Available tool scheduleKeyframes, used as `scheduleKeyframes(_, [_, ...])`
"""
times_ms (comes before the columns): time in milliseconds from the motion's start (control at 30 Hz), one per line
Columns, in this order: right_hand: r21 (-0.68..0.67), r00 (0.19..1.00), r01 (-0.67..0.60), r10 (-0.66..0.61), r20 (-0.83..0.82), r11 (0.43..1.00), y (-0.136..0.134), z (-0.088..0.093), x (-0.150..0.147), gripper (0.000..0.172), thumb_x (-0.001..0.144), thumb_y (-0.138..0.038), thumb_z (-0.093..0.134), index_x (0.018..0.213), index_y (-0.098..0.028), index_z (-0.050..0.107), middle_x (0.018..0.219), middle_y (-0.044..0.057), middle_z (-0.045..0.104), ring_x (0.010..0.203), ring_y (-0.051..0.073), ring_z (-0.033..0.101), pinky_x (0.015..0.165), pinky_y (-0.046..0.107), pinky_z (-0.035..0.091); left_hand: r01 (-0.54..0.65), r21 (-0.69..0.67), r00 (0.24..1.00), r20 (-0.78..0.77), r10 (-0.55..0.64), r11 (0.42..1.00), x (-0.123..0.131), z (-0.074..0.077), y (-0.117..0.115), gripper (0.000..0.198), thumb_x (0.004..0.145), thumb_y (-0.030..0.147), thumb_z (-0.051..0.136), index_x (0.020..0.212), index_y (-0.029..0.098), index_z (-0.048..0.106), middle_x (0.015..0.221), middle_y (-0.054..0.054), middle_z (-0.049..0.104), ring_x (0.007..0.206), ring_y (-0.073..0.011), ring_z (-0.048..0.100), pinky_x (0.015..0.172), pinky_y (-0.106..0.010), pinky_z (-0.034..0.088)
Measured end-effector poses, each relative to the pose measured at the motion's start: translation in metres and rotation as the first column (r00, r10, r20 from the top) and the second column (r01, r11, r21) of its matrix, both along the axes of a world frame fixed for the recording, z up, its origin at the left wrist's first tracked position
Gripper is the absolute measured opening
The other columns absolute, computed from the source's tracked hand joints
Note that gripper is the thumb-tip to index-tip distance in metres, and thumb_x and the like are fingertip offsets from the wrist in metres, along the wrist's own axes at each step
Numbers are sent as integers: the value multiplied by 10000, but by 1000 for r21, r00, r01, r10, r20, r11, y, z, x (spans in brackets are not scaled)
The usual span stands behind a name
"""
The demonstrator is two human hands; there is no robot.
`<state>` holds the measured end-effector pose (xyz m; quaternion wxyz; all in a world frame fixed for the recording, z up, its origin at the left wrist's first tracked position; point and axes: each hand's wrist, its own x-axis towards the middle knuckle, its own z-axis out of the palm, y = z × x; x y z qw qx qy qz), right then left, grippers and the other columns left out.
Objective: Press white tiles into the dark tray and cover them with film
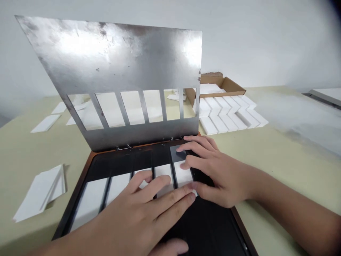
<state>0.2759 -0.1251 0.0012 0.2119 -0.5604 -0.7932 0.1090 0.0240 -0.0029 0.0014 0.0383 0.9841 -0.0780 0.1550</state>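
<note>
A black board [207, 227] lies before me with a row of white cards [92, 195] on it, set side by side in slots. Across the row, my left hand [151, 206] reaches with two fingers stretched to the lower end of the rightmost card [183, 175]. My right hand [218, 170] rests with spread fingers at that card, its thumb near my left fingertips. A dark grey strip [176, 154] sits just above the card, under my right fingers. Hinged to the board's far edge, a metal plate [128, 64] with several rectangular windows stands raised.
A loose pile of white cards [42, 192] lies left of the board, with another small stack [45, 123] farther back. Behind right, stacked white cards [226, 113] stand in front of a cardboard box [233, 87]. Clear plastic sheeting [309, 117] covers the table's right side.
</note>
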Motion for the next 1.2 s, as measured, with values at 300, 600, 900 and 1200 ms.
scheduleKeyframes(300, [10,1000,-14,14,14,1000,0,-3,2,566,890,-658,745,1232,-232,594,1510,152,538,1578,390,295,1313,594,183,-40,0,999,0,40,999,-1,1,1,457,1138,513,435,1412,239,677,1506,1,660,1190,-299,582,1029,-470,316])
scheduleKeyframes(600, [-19,999,-3,3,34,1000,0,0,0,365,999,-496,680,1230,-219,622,1520,135,543,1580,357,289,1323,578,175,-77,-62,997,-5,77,995,2,7,2,444,1095,509,542,1412,234,686,1198,-99,682,1057,-304,593,911,-443,326])
scheduleKeyframes(900, [-60,999,9,-6,52,998,0,0,0,214,1073,-369,578,1223,-226,629,1542,99,531,1604,315,238,1329,561,179,-127,-68,991,-56,123,990,-2,2,2,559,1063,508,588,1538,213,565,1238,-142,623,1094,-342,559,900,-463,358])
scheduleKeyframes(1200, [-53,997,38,-34,70,998,1,0,0,196,1074,-214,496,1196,-254,644,1531,73,555,1610,303,245,1320,583,211,-134,-70,989,-68,129,989,-2,5,0,642,1038,537,634,1571,195,529,1224,-147,631,1068,-338,559,895,-472,390])
